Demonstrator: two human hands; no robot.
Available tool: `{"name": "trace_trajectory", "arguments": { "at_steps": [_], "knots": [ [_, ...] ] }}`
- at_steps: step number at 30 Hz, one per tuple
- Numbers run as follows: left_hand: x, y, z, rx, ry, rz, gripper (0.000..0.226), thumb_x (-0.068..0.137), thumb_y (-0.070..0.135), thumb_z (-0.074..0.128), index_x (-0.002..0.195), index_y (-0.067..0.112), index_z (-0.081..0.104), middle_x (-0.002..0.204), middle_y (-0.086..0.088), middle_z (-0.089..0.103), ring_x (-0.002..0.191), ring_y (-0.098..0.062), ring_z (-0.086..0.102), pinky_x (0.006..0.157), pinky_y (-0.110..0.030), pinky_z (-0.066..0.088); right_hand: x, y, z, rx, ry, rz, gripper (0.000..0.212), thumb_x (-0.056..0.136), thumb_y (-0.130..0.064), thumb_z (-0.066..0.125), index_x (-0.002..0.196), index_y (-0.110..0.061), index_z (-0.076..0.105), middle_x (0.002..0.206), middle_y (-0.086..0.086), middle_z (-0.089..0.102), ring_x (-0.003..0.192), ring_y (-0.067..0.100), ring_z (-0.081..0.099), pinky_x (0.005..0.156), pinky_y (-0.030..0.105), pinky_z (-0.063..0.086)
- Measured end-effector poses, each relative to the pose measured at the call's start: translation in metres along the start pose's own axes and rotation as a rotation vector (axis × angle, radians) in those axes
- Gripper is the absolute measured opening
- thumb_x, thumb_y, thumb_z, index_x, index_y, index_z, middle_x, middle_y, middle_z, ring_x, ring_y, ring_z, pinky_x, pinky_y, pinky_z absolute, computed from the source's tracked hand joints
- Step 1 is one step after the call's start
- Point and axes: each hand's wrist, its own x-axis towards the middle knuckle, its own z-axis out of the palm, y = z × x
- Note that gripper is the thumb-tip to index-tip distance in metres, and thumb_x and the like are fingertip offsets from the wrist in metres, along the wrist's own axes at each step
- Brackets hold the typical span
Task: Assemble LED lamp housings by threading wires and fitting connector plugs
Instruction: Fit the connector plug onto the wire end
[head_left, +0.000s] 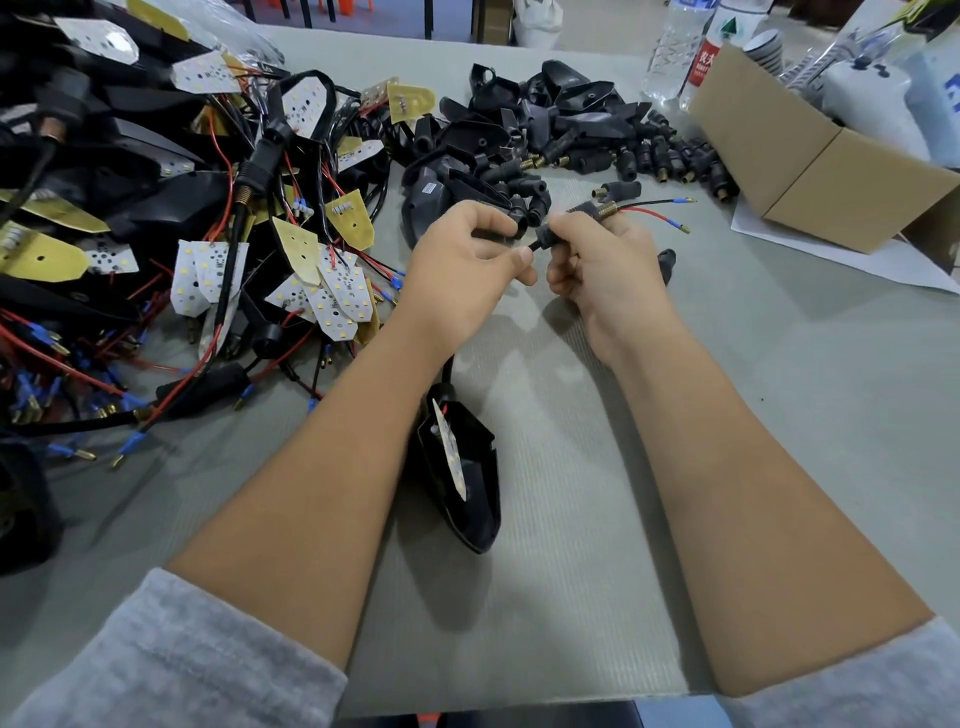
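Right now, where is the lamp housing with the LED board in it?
In the head view, the lamp housing lies on the table between the person's forearms, near the bottom centre, below the left hand and right hand.

Just one wide-angle head cam here, looking forward and down from close above the grey tabletop, forearms reaching in from the bottom edge toward mid-frame.
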Motion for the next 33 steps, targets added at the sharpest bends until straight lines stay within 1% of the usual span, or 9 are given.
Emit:
{"name": "trace_trajectory", "arguments": {
  "at_steps": [2, 4, 10, 15, 20, 24, 26, 29, 33],
  "knots": [
    [-0.0005, 0.0000, 0.0001, 0.011, -0.007, -0.001, 0.025, 0.092, 0.012, 0.064, 0.094, 0.027, 0.044, 0.074, -0.001, 0.074, 0.049, 0.000, 0.050, 0.062, -0.028, 0.037, -0.0018, 0.0000, 0.0017, -0.054, -0.012, -0.016, 0.015, 0.088, -0.013, 0.061, 0.074, -0.015, 0.055, 0.050, -0.006, 0.049, 0.046, 0.011, 0.045, 0.048, 0.022, 0.038],
    [-0.0012, 0.0012, 0.0002, 0.017, -0.021, 0.000, 0.028, 0.090, 0.011, 0.063, 0.096, 0.029, 0.042, 0.074, 0.000, 0.074, 0.050, -0.001, 0.050, 0.062, -0.031, 0.036, -0.0035, 0.0002, 0.0026, -0.100, -0.036, -0.027, 0.013, 0.087, -0.014, 0.061, 0.076, -0.014, 0.055, 0.052, -0.004, 0.048, 0.047, 0.011, 0.045, 0.047, 0.020, 0.038],
    [0.0011, 0.0073, 0.0024, -0.057, -0.002, -0.080, 0.018, 0.085, 0.021, 0.055, 0.101, 0.027, 0.048, 0.060, 0.005, 0.059, 0.043, -0.002, 0.040, 0.048, -0.024, 0.028, -0.0082, 0.0003, 0.0073, -0.213, -0.092, -0.111, 0.024, 0.093, -0.025, 0.062, 0.071, -0.020, 0.056, 0.050, -0.009, 0.052, 0.049, 0.010, 0.045, 0.045, 0.019, 0.038],
    [-0.0003, 0.0066, 0.0015, -0.016, -0.069, -0.053, 0.013, 0.090, 0.037, 0.052, 0.099, 0.029, 0.057, 0.063, 0.007, 0.056, 0.042, -0.001, 0.041, 0.044, -0.018, 0.030, -0.0069, -0.0038, 0.0083, -0.122, -0.123, -0.008, 0.040, 0.101, -0.037, 0.044, 0.067, -0.018, 0.054, 0.049, -0.002, 0.052, 0.044, 0.011, 0.046, 0.043, 0.018, 0.036],
    [-0.0012, 0.0054, 0.0023, 0.014, -0.043, 0.008, 0.012, 0.098, 0.029, 0.052, 0.106, 0.024, 0.059, 0.058, 0.009, 0.057, 0.044, 0.002, 0.046, 0.043, -0.010, 0.033, -0.0045, -0.0023, 0.0069, -0.102, -0.069, 0.040, 0.048, 0.104, -0.040, 0.034, 0.074, -0.013, 0.060, 0.057, 0.000, 0.057, 0.045, 0.012, 0.050, 0.043, 0.017, 0.037],
    [-0.0006, 0.0056, 0.0022, 0.035, -0.021, -0.022, 0.009, 0.098, 0.026, 0.051, 0.093, 0.024, 0.058, 0.063, 0.005, 0.060, 0.043, 0.001, 0.043, 0.044, -0.013, 0.033, -0.0017, -0.0013, 0.0064, 0.000, -0.012, 0.026, 0.047, 0.106, -0.035, 0.029, 0.086, -0.010, 0.063, 0.061, 0.003, 0.058, 0.047, 0.013, 0.049, 0.049, 0.025, 0.040],
    [0.0002, 0.0059, 0.0029, 0.051, -0.003, -0.053, 0.009, 0.096, 0.027, 0.052, 0.089, 0.023, 0.056, 0.068, 0.004, 0.062, 0.044, 0.000, 0.042, 0.048, -0.018, 0.033, -0.0003, -0.0011, 0.0043, 0.063, 0.012, 0.022, 0.041, 0.106, -0.031, 0.030, 0.093, -0.011, 0.064, 0.063, 0.003, 0.056, 0.047, 0.014, 0.048, 0.050, 0.025, 0.039],
    [-0.0001, 0.0065, 0.0037, 0.034, 0.014, -0.074, 0.012, 0.094, 0.032, 0.056, 0.086, 0.022, 0.053, 0.076, 0.001, 0.064, 0.050, -0.004, 0.043, 0.054, -0.025, 0.033, -0.0004, -0.0010, 0.0018, 0.130, 0.050, -0.001, 0.033, 0.105, -0.025, 0.039, 0.087, -0.013, 0.064, 0.061, -0.001, 0.054, 0.047, 0.012, 0.046, 0.049, 0.023, 0.038],
    [-0.0015, 0.0044, 0.0035, 0.079, 0.018, -0.025, 0.021, 0.091, 0.037, 0.065, 0.083, 0.023, 0.051, 0.075, 0.001, 0.056, 0.057, -0.007, 0.044, 0.056, -0.022, 0.037, -0.0011, -0.0018, -0.0004, 0.153, 0.103, -0.027, 0.026, 0.101, -0.022, 0.052, 0.080, -0.015, 0.065, 0.064, -0.002, 0.052, 0.052, 0.010, 0.046, 0.052, 0.021, 0.041]
  ]
}}
